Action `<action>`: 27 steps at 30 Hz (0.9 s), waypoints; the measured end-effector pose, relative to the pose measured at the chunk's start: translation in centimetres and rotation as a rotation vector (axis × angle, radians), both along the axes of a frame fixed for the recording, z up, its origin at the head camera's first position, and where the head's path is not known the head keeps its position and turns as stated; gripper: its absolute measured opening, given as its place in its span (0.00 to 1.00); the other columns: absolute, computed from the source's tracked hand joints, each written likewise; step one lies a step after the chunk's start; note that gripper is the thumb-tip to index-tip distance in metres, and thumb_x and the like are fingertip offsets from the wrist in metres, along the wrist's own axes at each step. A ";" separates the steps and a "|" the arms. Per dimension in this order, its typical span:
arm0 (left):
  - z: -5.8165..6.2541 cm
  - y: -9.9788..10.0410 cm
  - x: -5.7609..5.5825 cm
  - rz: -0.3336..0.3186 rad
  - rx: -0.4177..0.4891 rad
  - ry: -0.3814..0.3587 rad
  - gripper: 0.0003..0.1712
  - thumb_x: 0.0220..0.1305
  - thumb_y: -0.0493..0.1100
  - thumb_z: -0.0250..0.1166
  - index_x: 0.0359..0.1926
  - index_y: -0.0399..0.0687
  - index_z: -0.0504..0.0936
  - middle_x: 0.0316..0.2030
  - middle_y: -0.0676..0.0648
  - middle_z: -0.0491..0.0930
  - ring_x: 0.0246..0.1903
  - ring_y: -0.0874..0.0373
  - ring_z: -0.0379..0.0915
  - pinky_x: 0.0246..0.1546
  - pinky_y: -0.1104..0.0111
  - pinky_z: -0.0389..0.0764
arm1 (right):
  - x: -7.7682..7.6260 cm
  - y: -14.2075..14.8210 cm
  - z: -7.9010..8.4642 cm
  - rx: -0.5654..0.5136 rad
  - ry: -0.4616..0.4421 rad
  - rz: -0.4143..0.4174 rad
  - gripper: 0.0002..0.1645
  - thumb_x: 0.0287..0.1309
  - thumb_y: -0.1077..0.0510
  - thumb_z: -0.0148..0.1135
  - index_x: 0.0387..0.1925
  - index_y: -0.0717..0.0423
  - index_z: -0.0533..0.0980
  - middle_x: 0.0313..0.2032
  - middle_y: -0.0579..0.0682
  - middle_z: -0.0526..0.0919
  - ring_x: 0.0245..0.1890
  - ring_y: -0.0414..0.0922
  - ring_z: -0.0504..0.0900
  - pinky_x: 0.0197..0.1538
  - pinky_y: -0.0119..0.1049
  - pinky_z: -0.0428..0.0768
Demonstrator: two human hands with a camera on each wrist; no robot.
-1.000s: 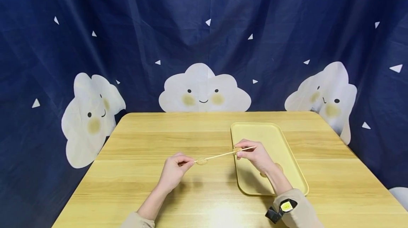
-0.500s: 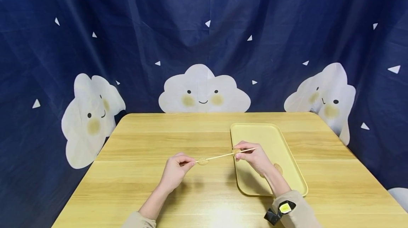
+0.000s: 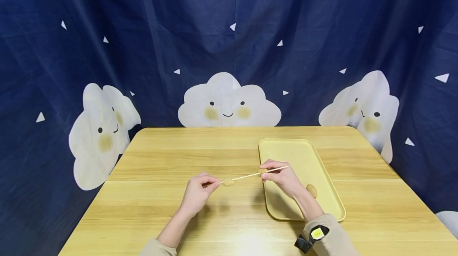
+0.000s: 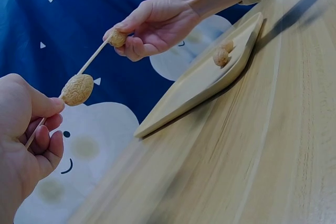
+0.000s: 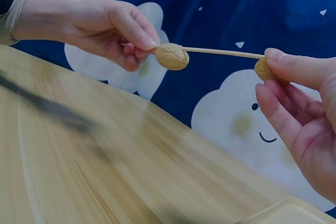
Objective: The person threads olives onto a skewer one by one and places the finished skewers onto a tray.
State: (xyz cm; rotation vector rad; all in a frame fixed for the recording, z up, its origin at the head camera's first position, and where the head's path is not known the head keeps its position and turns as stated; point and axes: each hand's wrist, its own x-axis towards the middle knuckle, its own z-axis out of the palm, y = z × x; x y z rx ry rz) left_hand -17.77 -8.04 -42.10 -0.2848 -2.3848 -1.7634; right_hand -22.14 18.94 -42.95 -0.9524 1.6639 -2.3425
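Note:
A thin bamboo skewer (image 3: 245, 176) spans the gap between my hands above the table. My left hand (image 3: 196, 193) pinches it near one end, with a short length running back under the fingers in the left wrist view. Threaded on it right at those fingertips is a wrinkled tan oval ball (image 4: 77, 89). Thumb and fingers of my right hand (image 3: 284, 177) pinch a second wrinkled tan ball (image 5: 269, 71) farther along the skewer, whose other end shows past the thumb in the head view. That ball is partly hidden by the fingers.
Under my right hand lies a pale yellow tray (image 3: 291, 150) on the wooden table (image 3: 171, 140). Two more tan balls (image 4: 221, 56) sit in it, one hidden by my wrist in the head view. A dark blue curtain (image 3: 204, 17) hangs behind the table.
My right hand has shifted slightly left along the skewer with its ball, toward my left hand. The left hand stays nearly still, its ball beside the fingertips.

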 end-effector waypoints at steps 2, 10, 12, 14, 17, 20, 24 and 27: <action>-0.1 0.0 0.0 0.000 -0.005 -0.001 0.04 0.50 0.27 0.67 0.27 0.37 0.85 0.25 0.48 0.78 0.26 0.62 0.68 0.27 0.74 0.71 | 0.0 -0.1 -0.1 0.001 -0.005 0.002 0.18 0.49 0.77 0.59 0.41 0.60 0.82 0.35 0.50 0.79 0.29 0.41 0.80 0.35 0.32 0.80; -0.1 -0.1 0.1 -0.033 0.008 0.027 0.02 0.52 0.31 0.68 0.28 0.39 0.85 0.26 0.49 0.79 0.28 0.61 0.71 0.29 0.73 0.73 | -0.1 -0.5 -0.5 0.031 0.004 -0.011 0.21 0.50 0.77 0.59 0.40 0.52 0.83 0.35 0.48 0.79 0.29 0.40 0.80 0.35 0.31 0.79; -0.2 -0.1 0.1 -0.037 0.008 0.037 0.02 0.52 0.31 0.68 0.29 0.38 0.85 0.26 0.49 0.79 0.28 0.61 0.71 0.29 0.73 0.74 | -0.2 -0.6 -0.7 0.037 0.001 -0.018 0.21 0.50 0.76 0.59 0.40 0.51 0.83 0.34 0.48 0.79 0.29 0.40 0.80 0.35 0.31 0.79; -0.3 -0.1 0.1 -0.039 0.006 0.037 0.02 0.52 0.32 0.68 0.29 0.38 0.85 0.26 0.49 0.79 0.28 0.61 0.71 0.29 0.73 0.73 | -0.2 -0.8 -0.9 0.043 0.006 -0.023 0.21 0.50 0.75 0.60 0.39 0.50 0.83 0.34 0.49 0.78 0.29 0.40 0.80 0.35 0.31 0.79; -0.4 -0.1 0.1 -0.037 0.010 0.033 0.02 0.52 0.32 0.68 0.29 0.37 0.85 0.26 0.49 0.78 0.27 0.62 0.70 0.28 0.73 0.73 | -0.2 -0.9 -1.1 0.043 0.006 -0.022 0.20 0.49 0.74 0.62 0.39 0.50 0.83 0.33 0.49 0.78 0.29 0.39 0.79 0.35 0.30 0.79; -0.5 0.0 0.0 -0.033 0.011 0.028 0.02 0.51 0.31 0.68 0.29 0.37 0.85 0.26 0.49 0.79 0.27 0.62 0.70 0.28 0.73 0.73 | -0.3 -1.0 -1.3 0.043 0.002 -0.021 0.18 0.50 0.72 0.63 0.39 0.51 0.83 0.33 0.50 0.78 0.29 0.39 0.79 0.35 0.30 0.79; -0.7 0.1 -0.1 -0.029 0.000 0.022 0.02 0.52 0.31 0.68 0.29 0.37 0.85 0.25 0.49 0.78 0.26 0.62 0.69 0.28 0.74 0.72 | -0.3 -1.1 -1.5 0.058 -0.023 -0.036 0.16 0.50 0.70 0.64 0.39 0.50 0.83 0.32 0.50 0.77 0.28 0.39 0.80 0.35 0.30 0.79; 0.1 0.5 0.2 -0.011 -0.024 0.017 0.01 0.52 0.29 0.67 0.28 0.34 0.84 0.25 0.48 0.78 0.26 0.62 0.68 0.28 0.74 0.71 | -0.3 -1.2 -1.5 0.073 -0.042 -0.050 0.17 0.50 0.70 0.64 0.38 0.48 0.83 0.32 0.48 0.77 0.28 0.39 0.80 0.35 0.30 0.79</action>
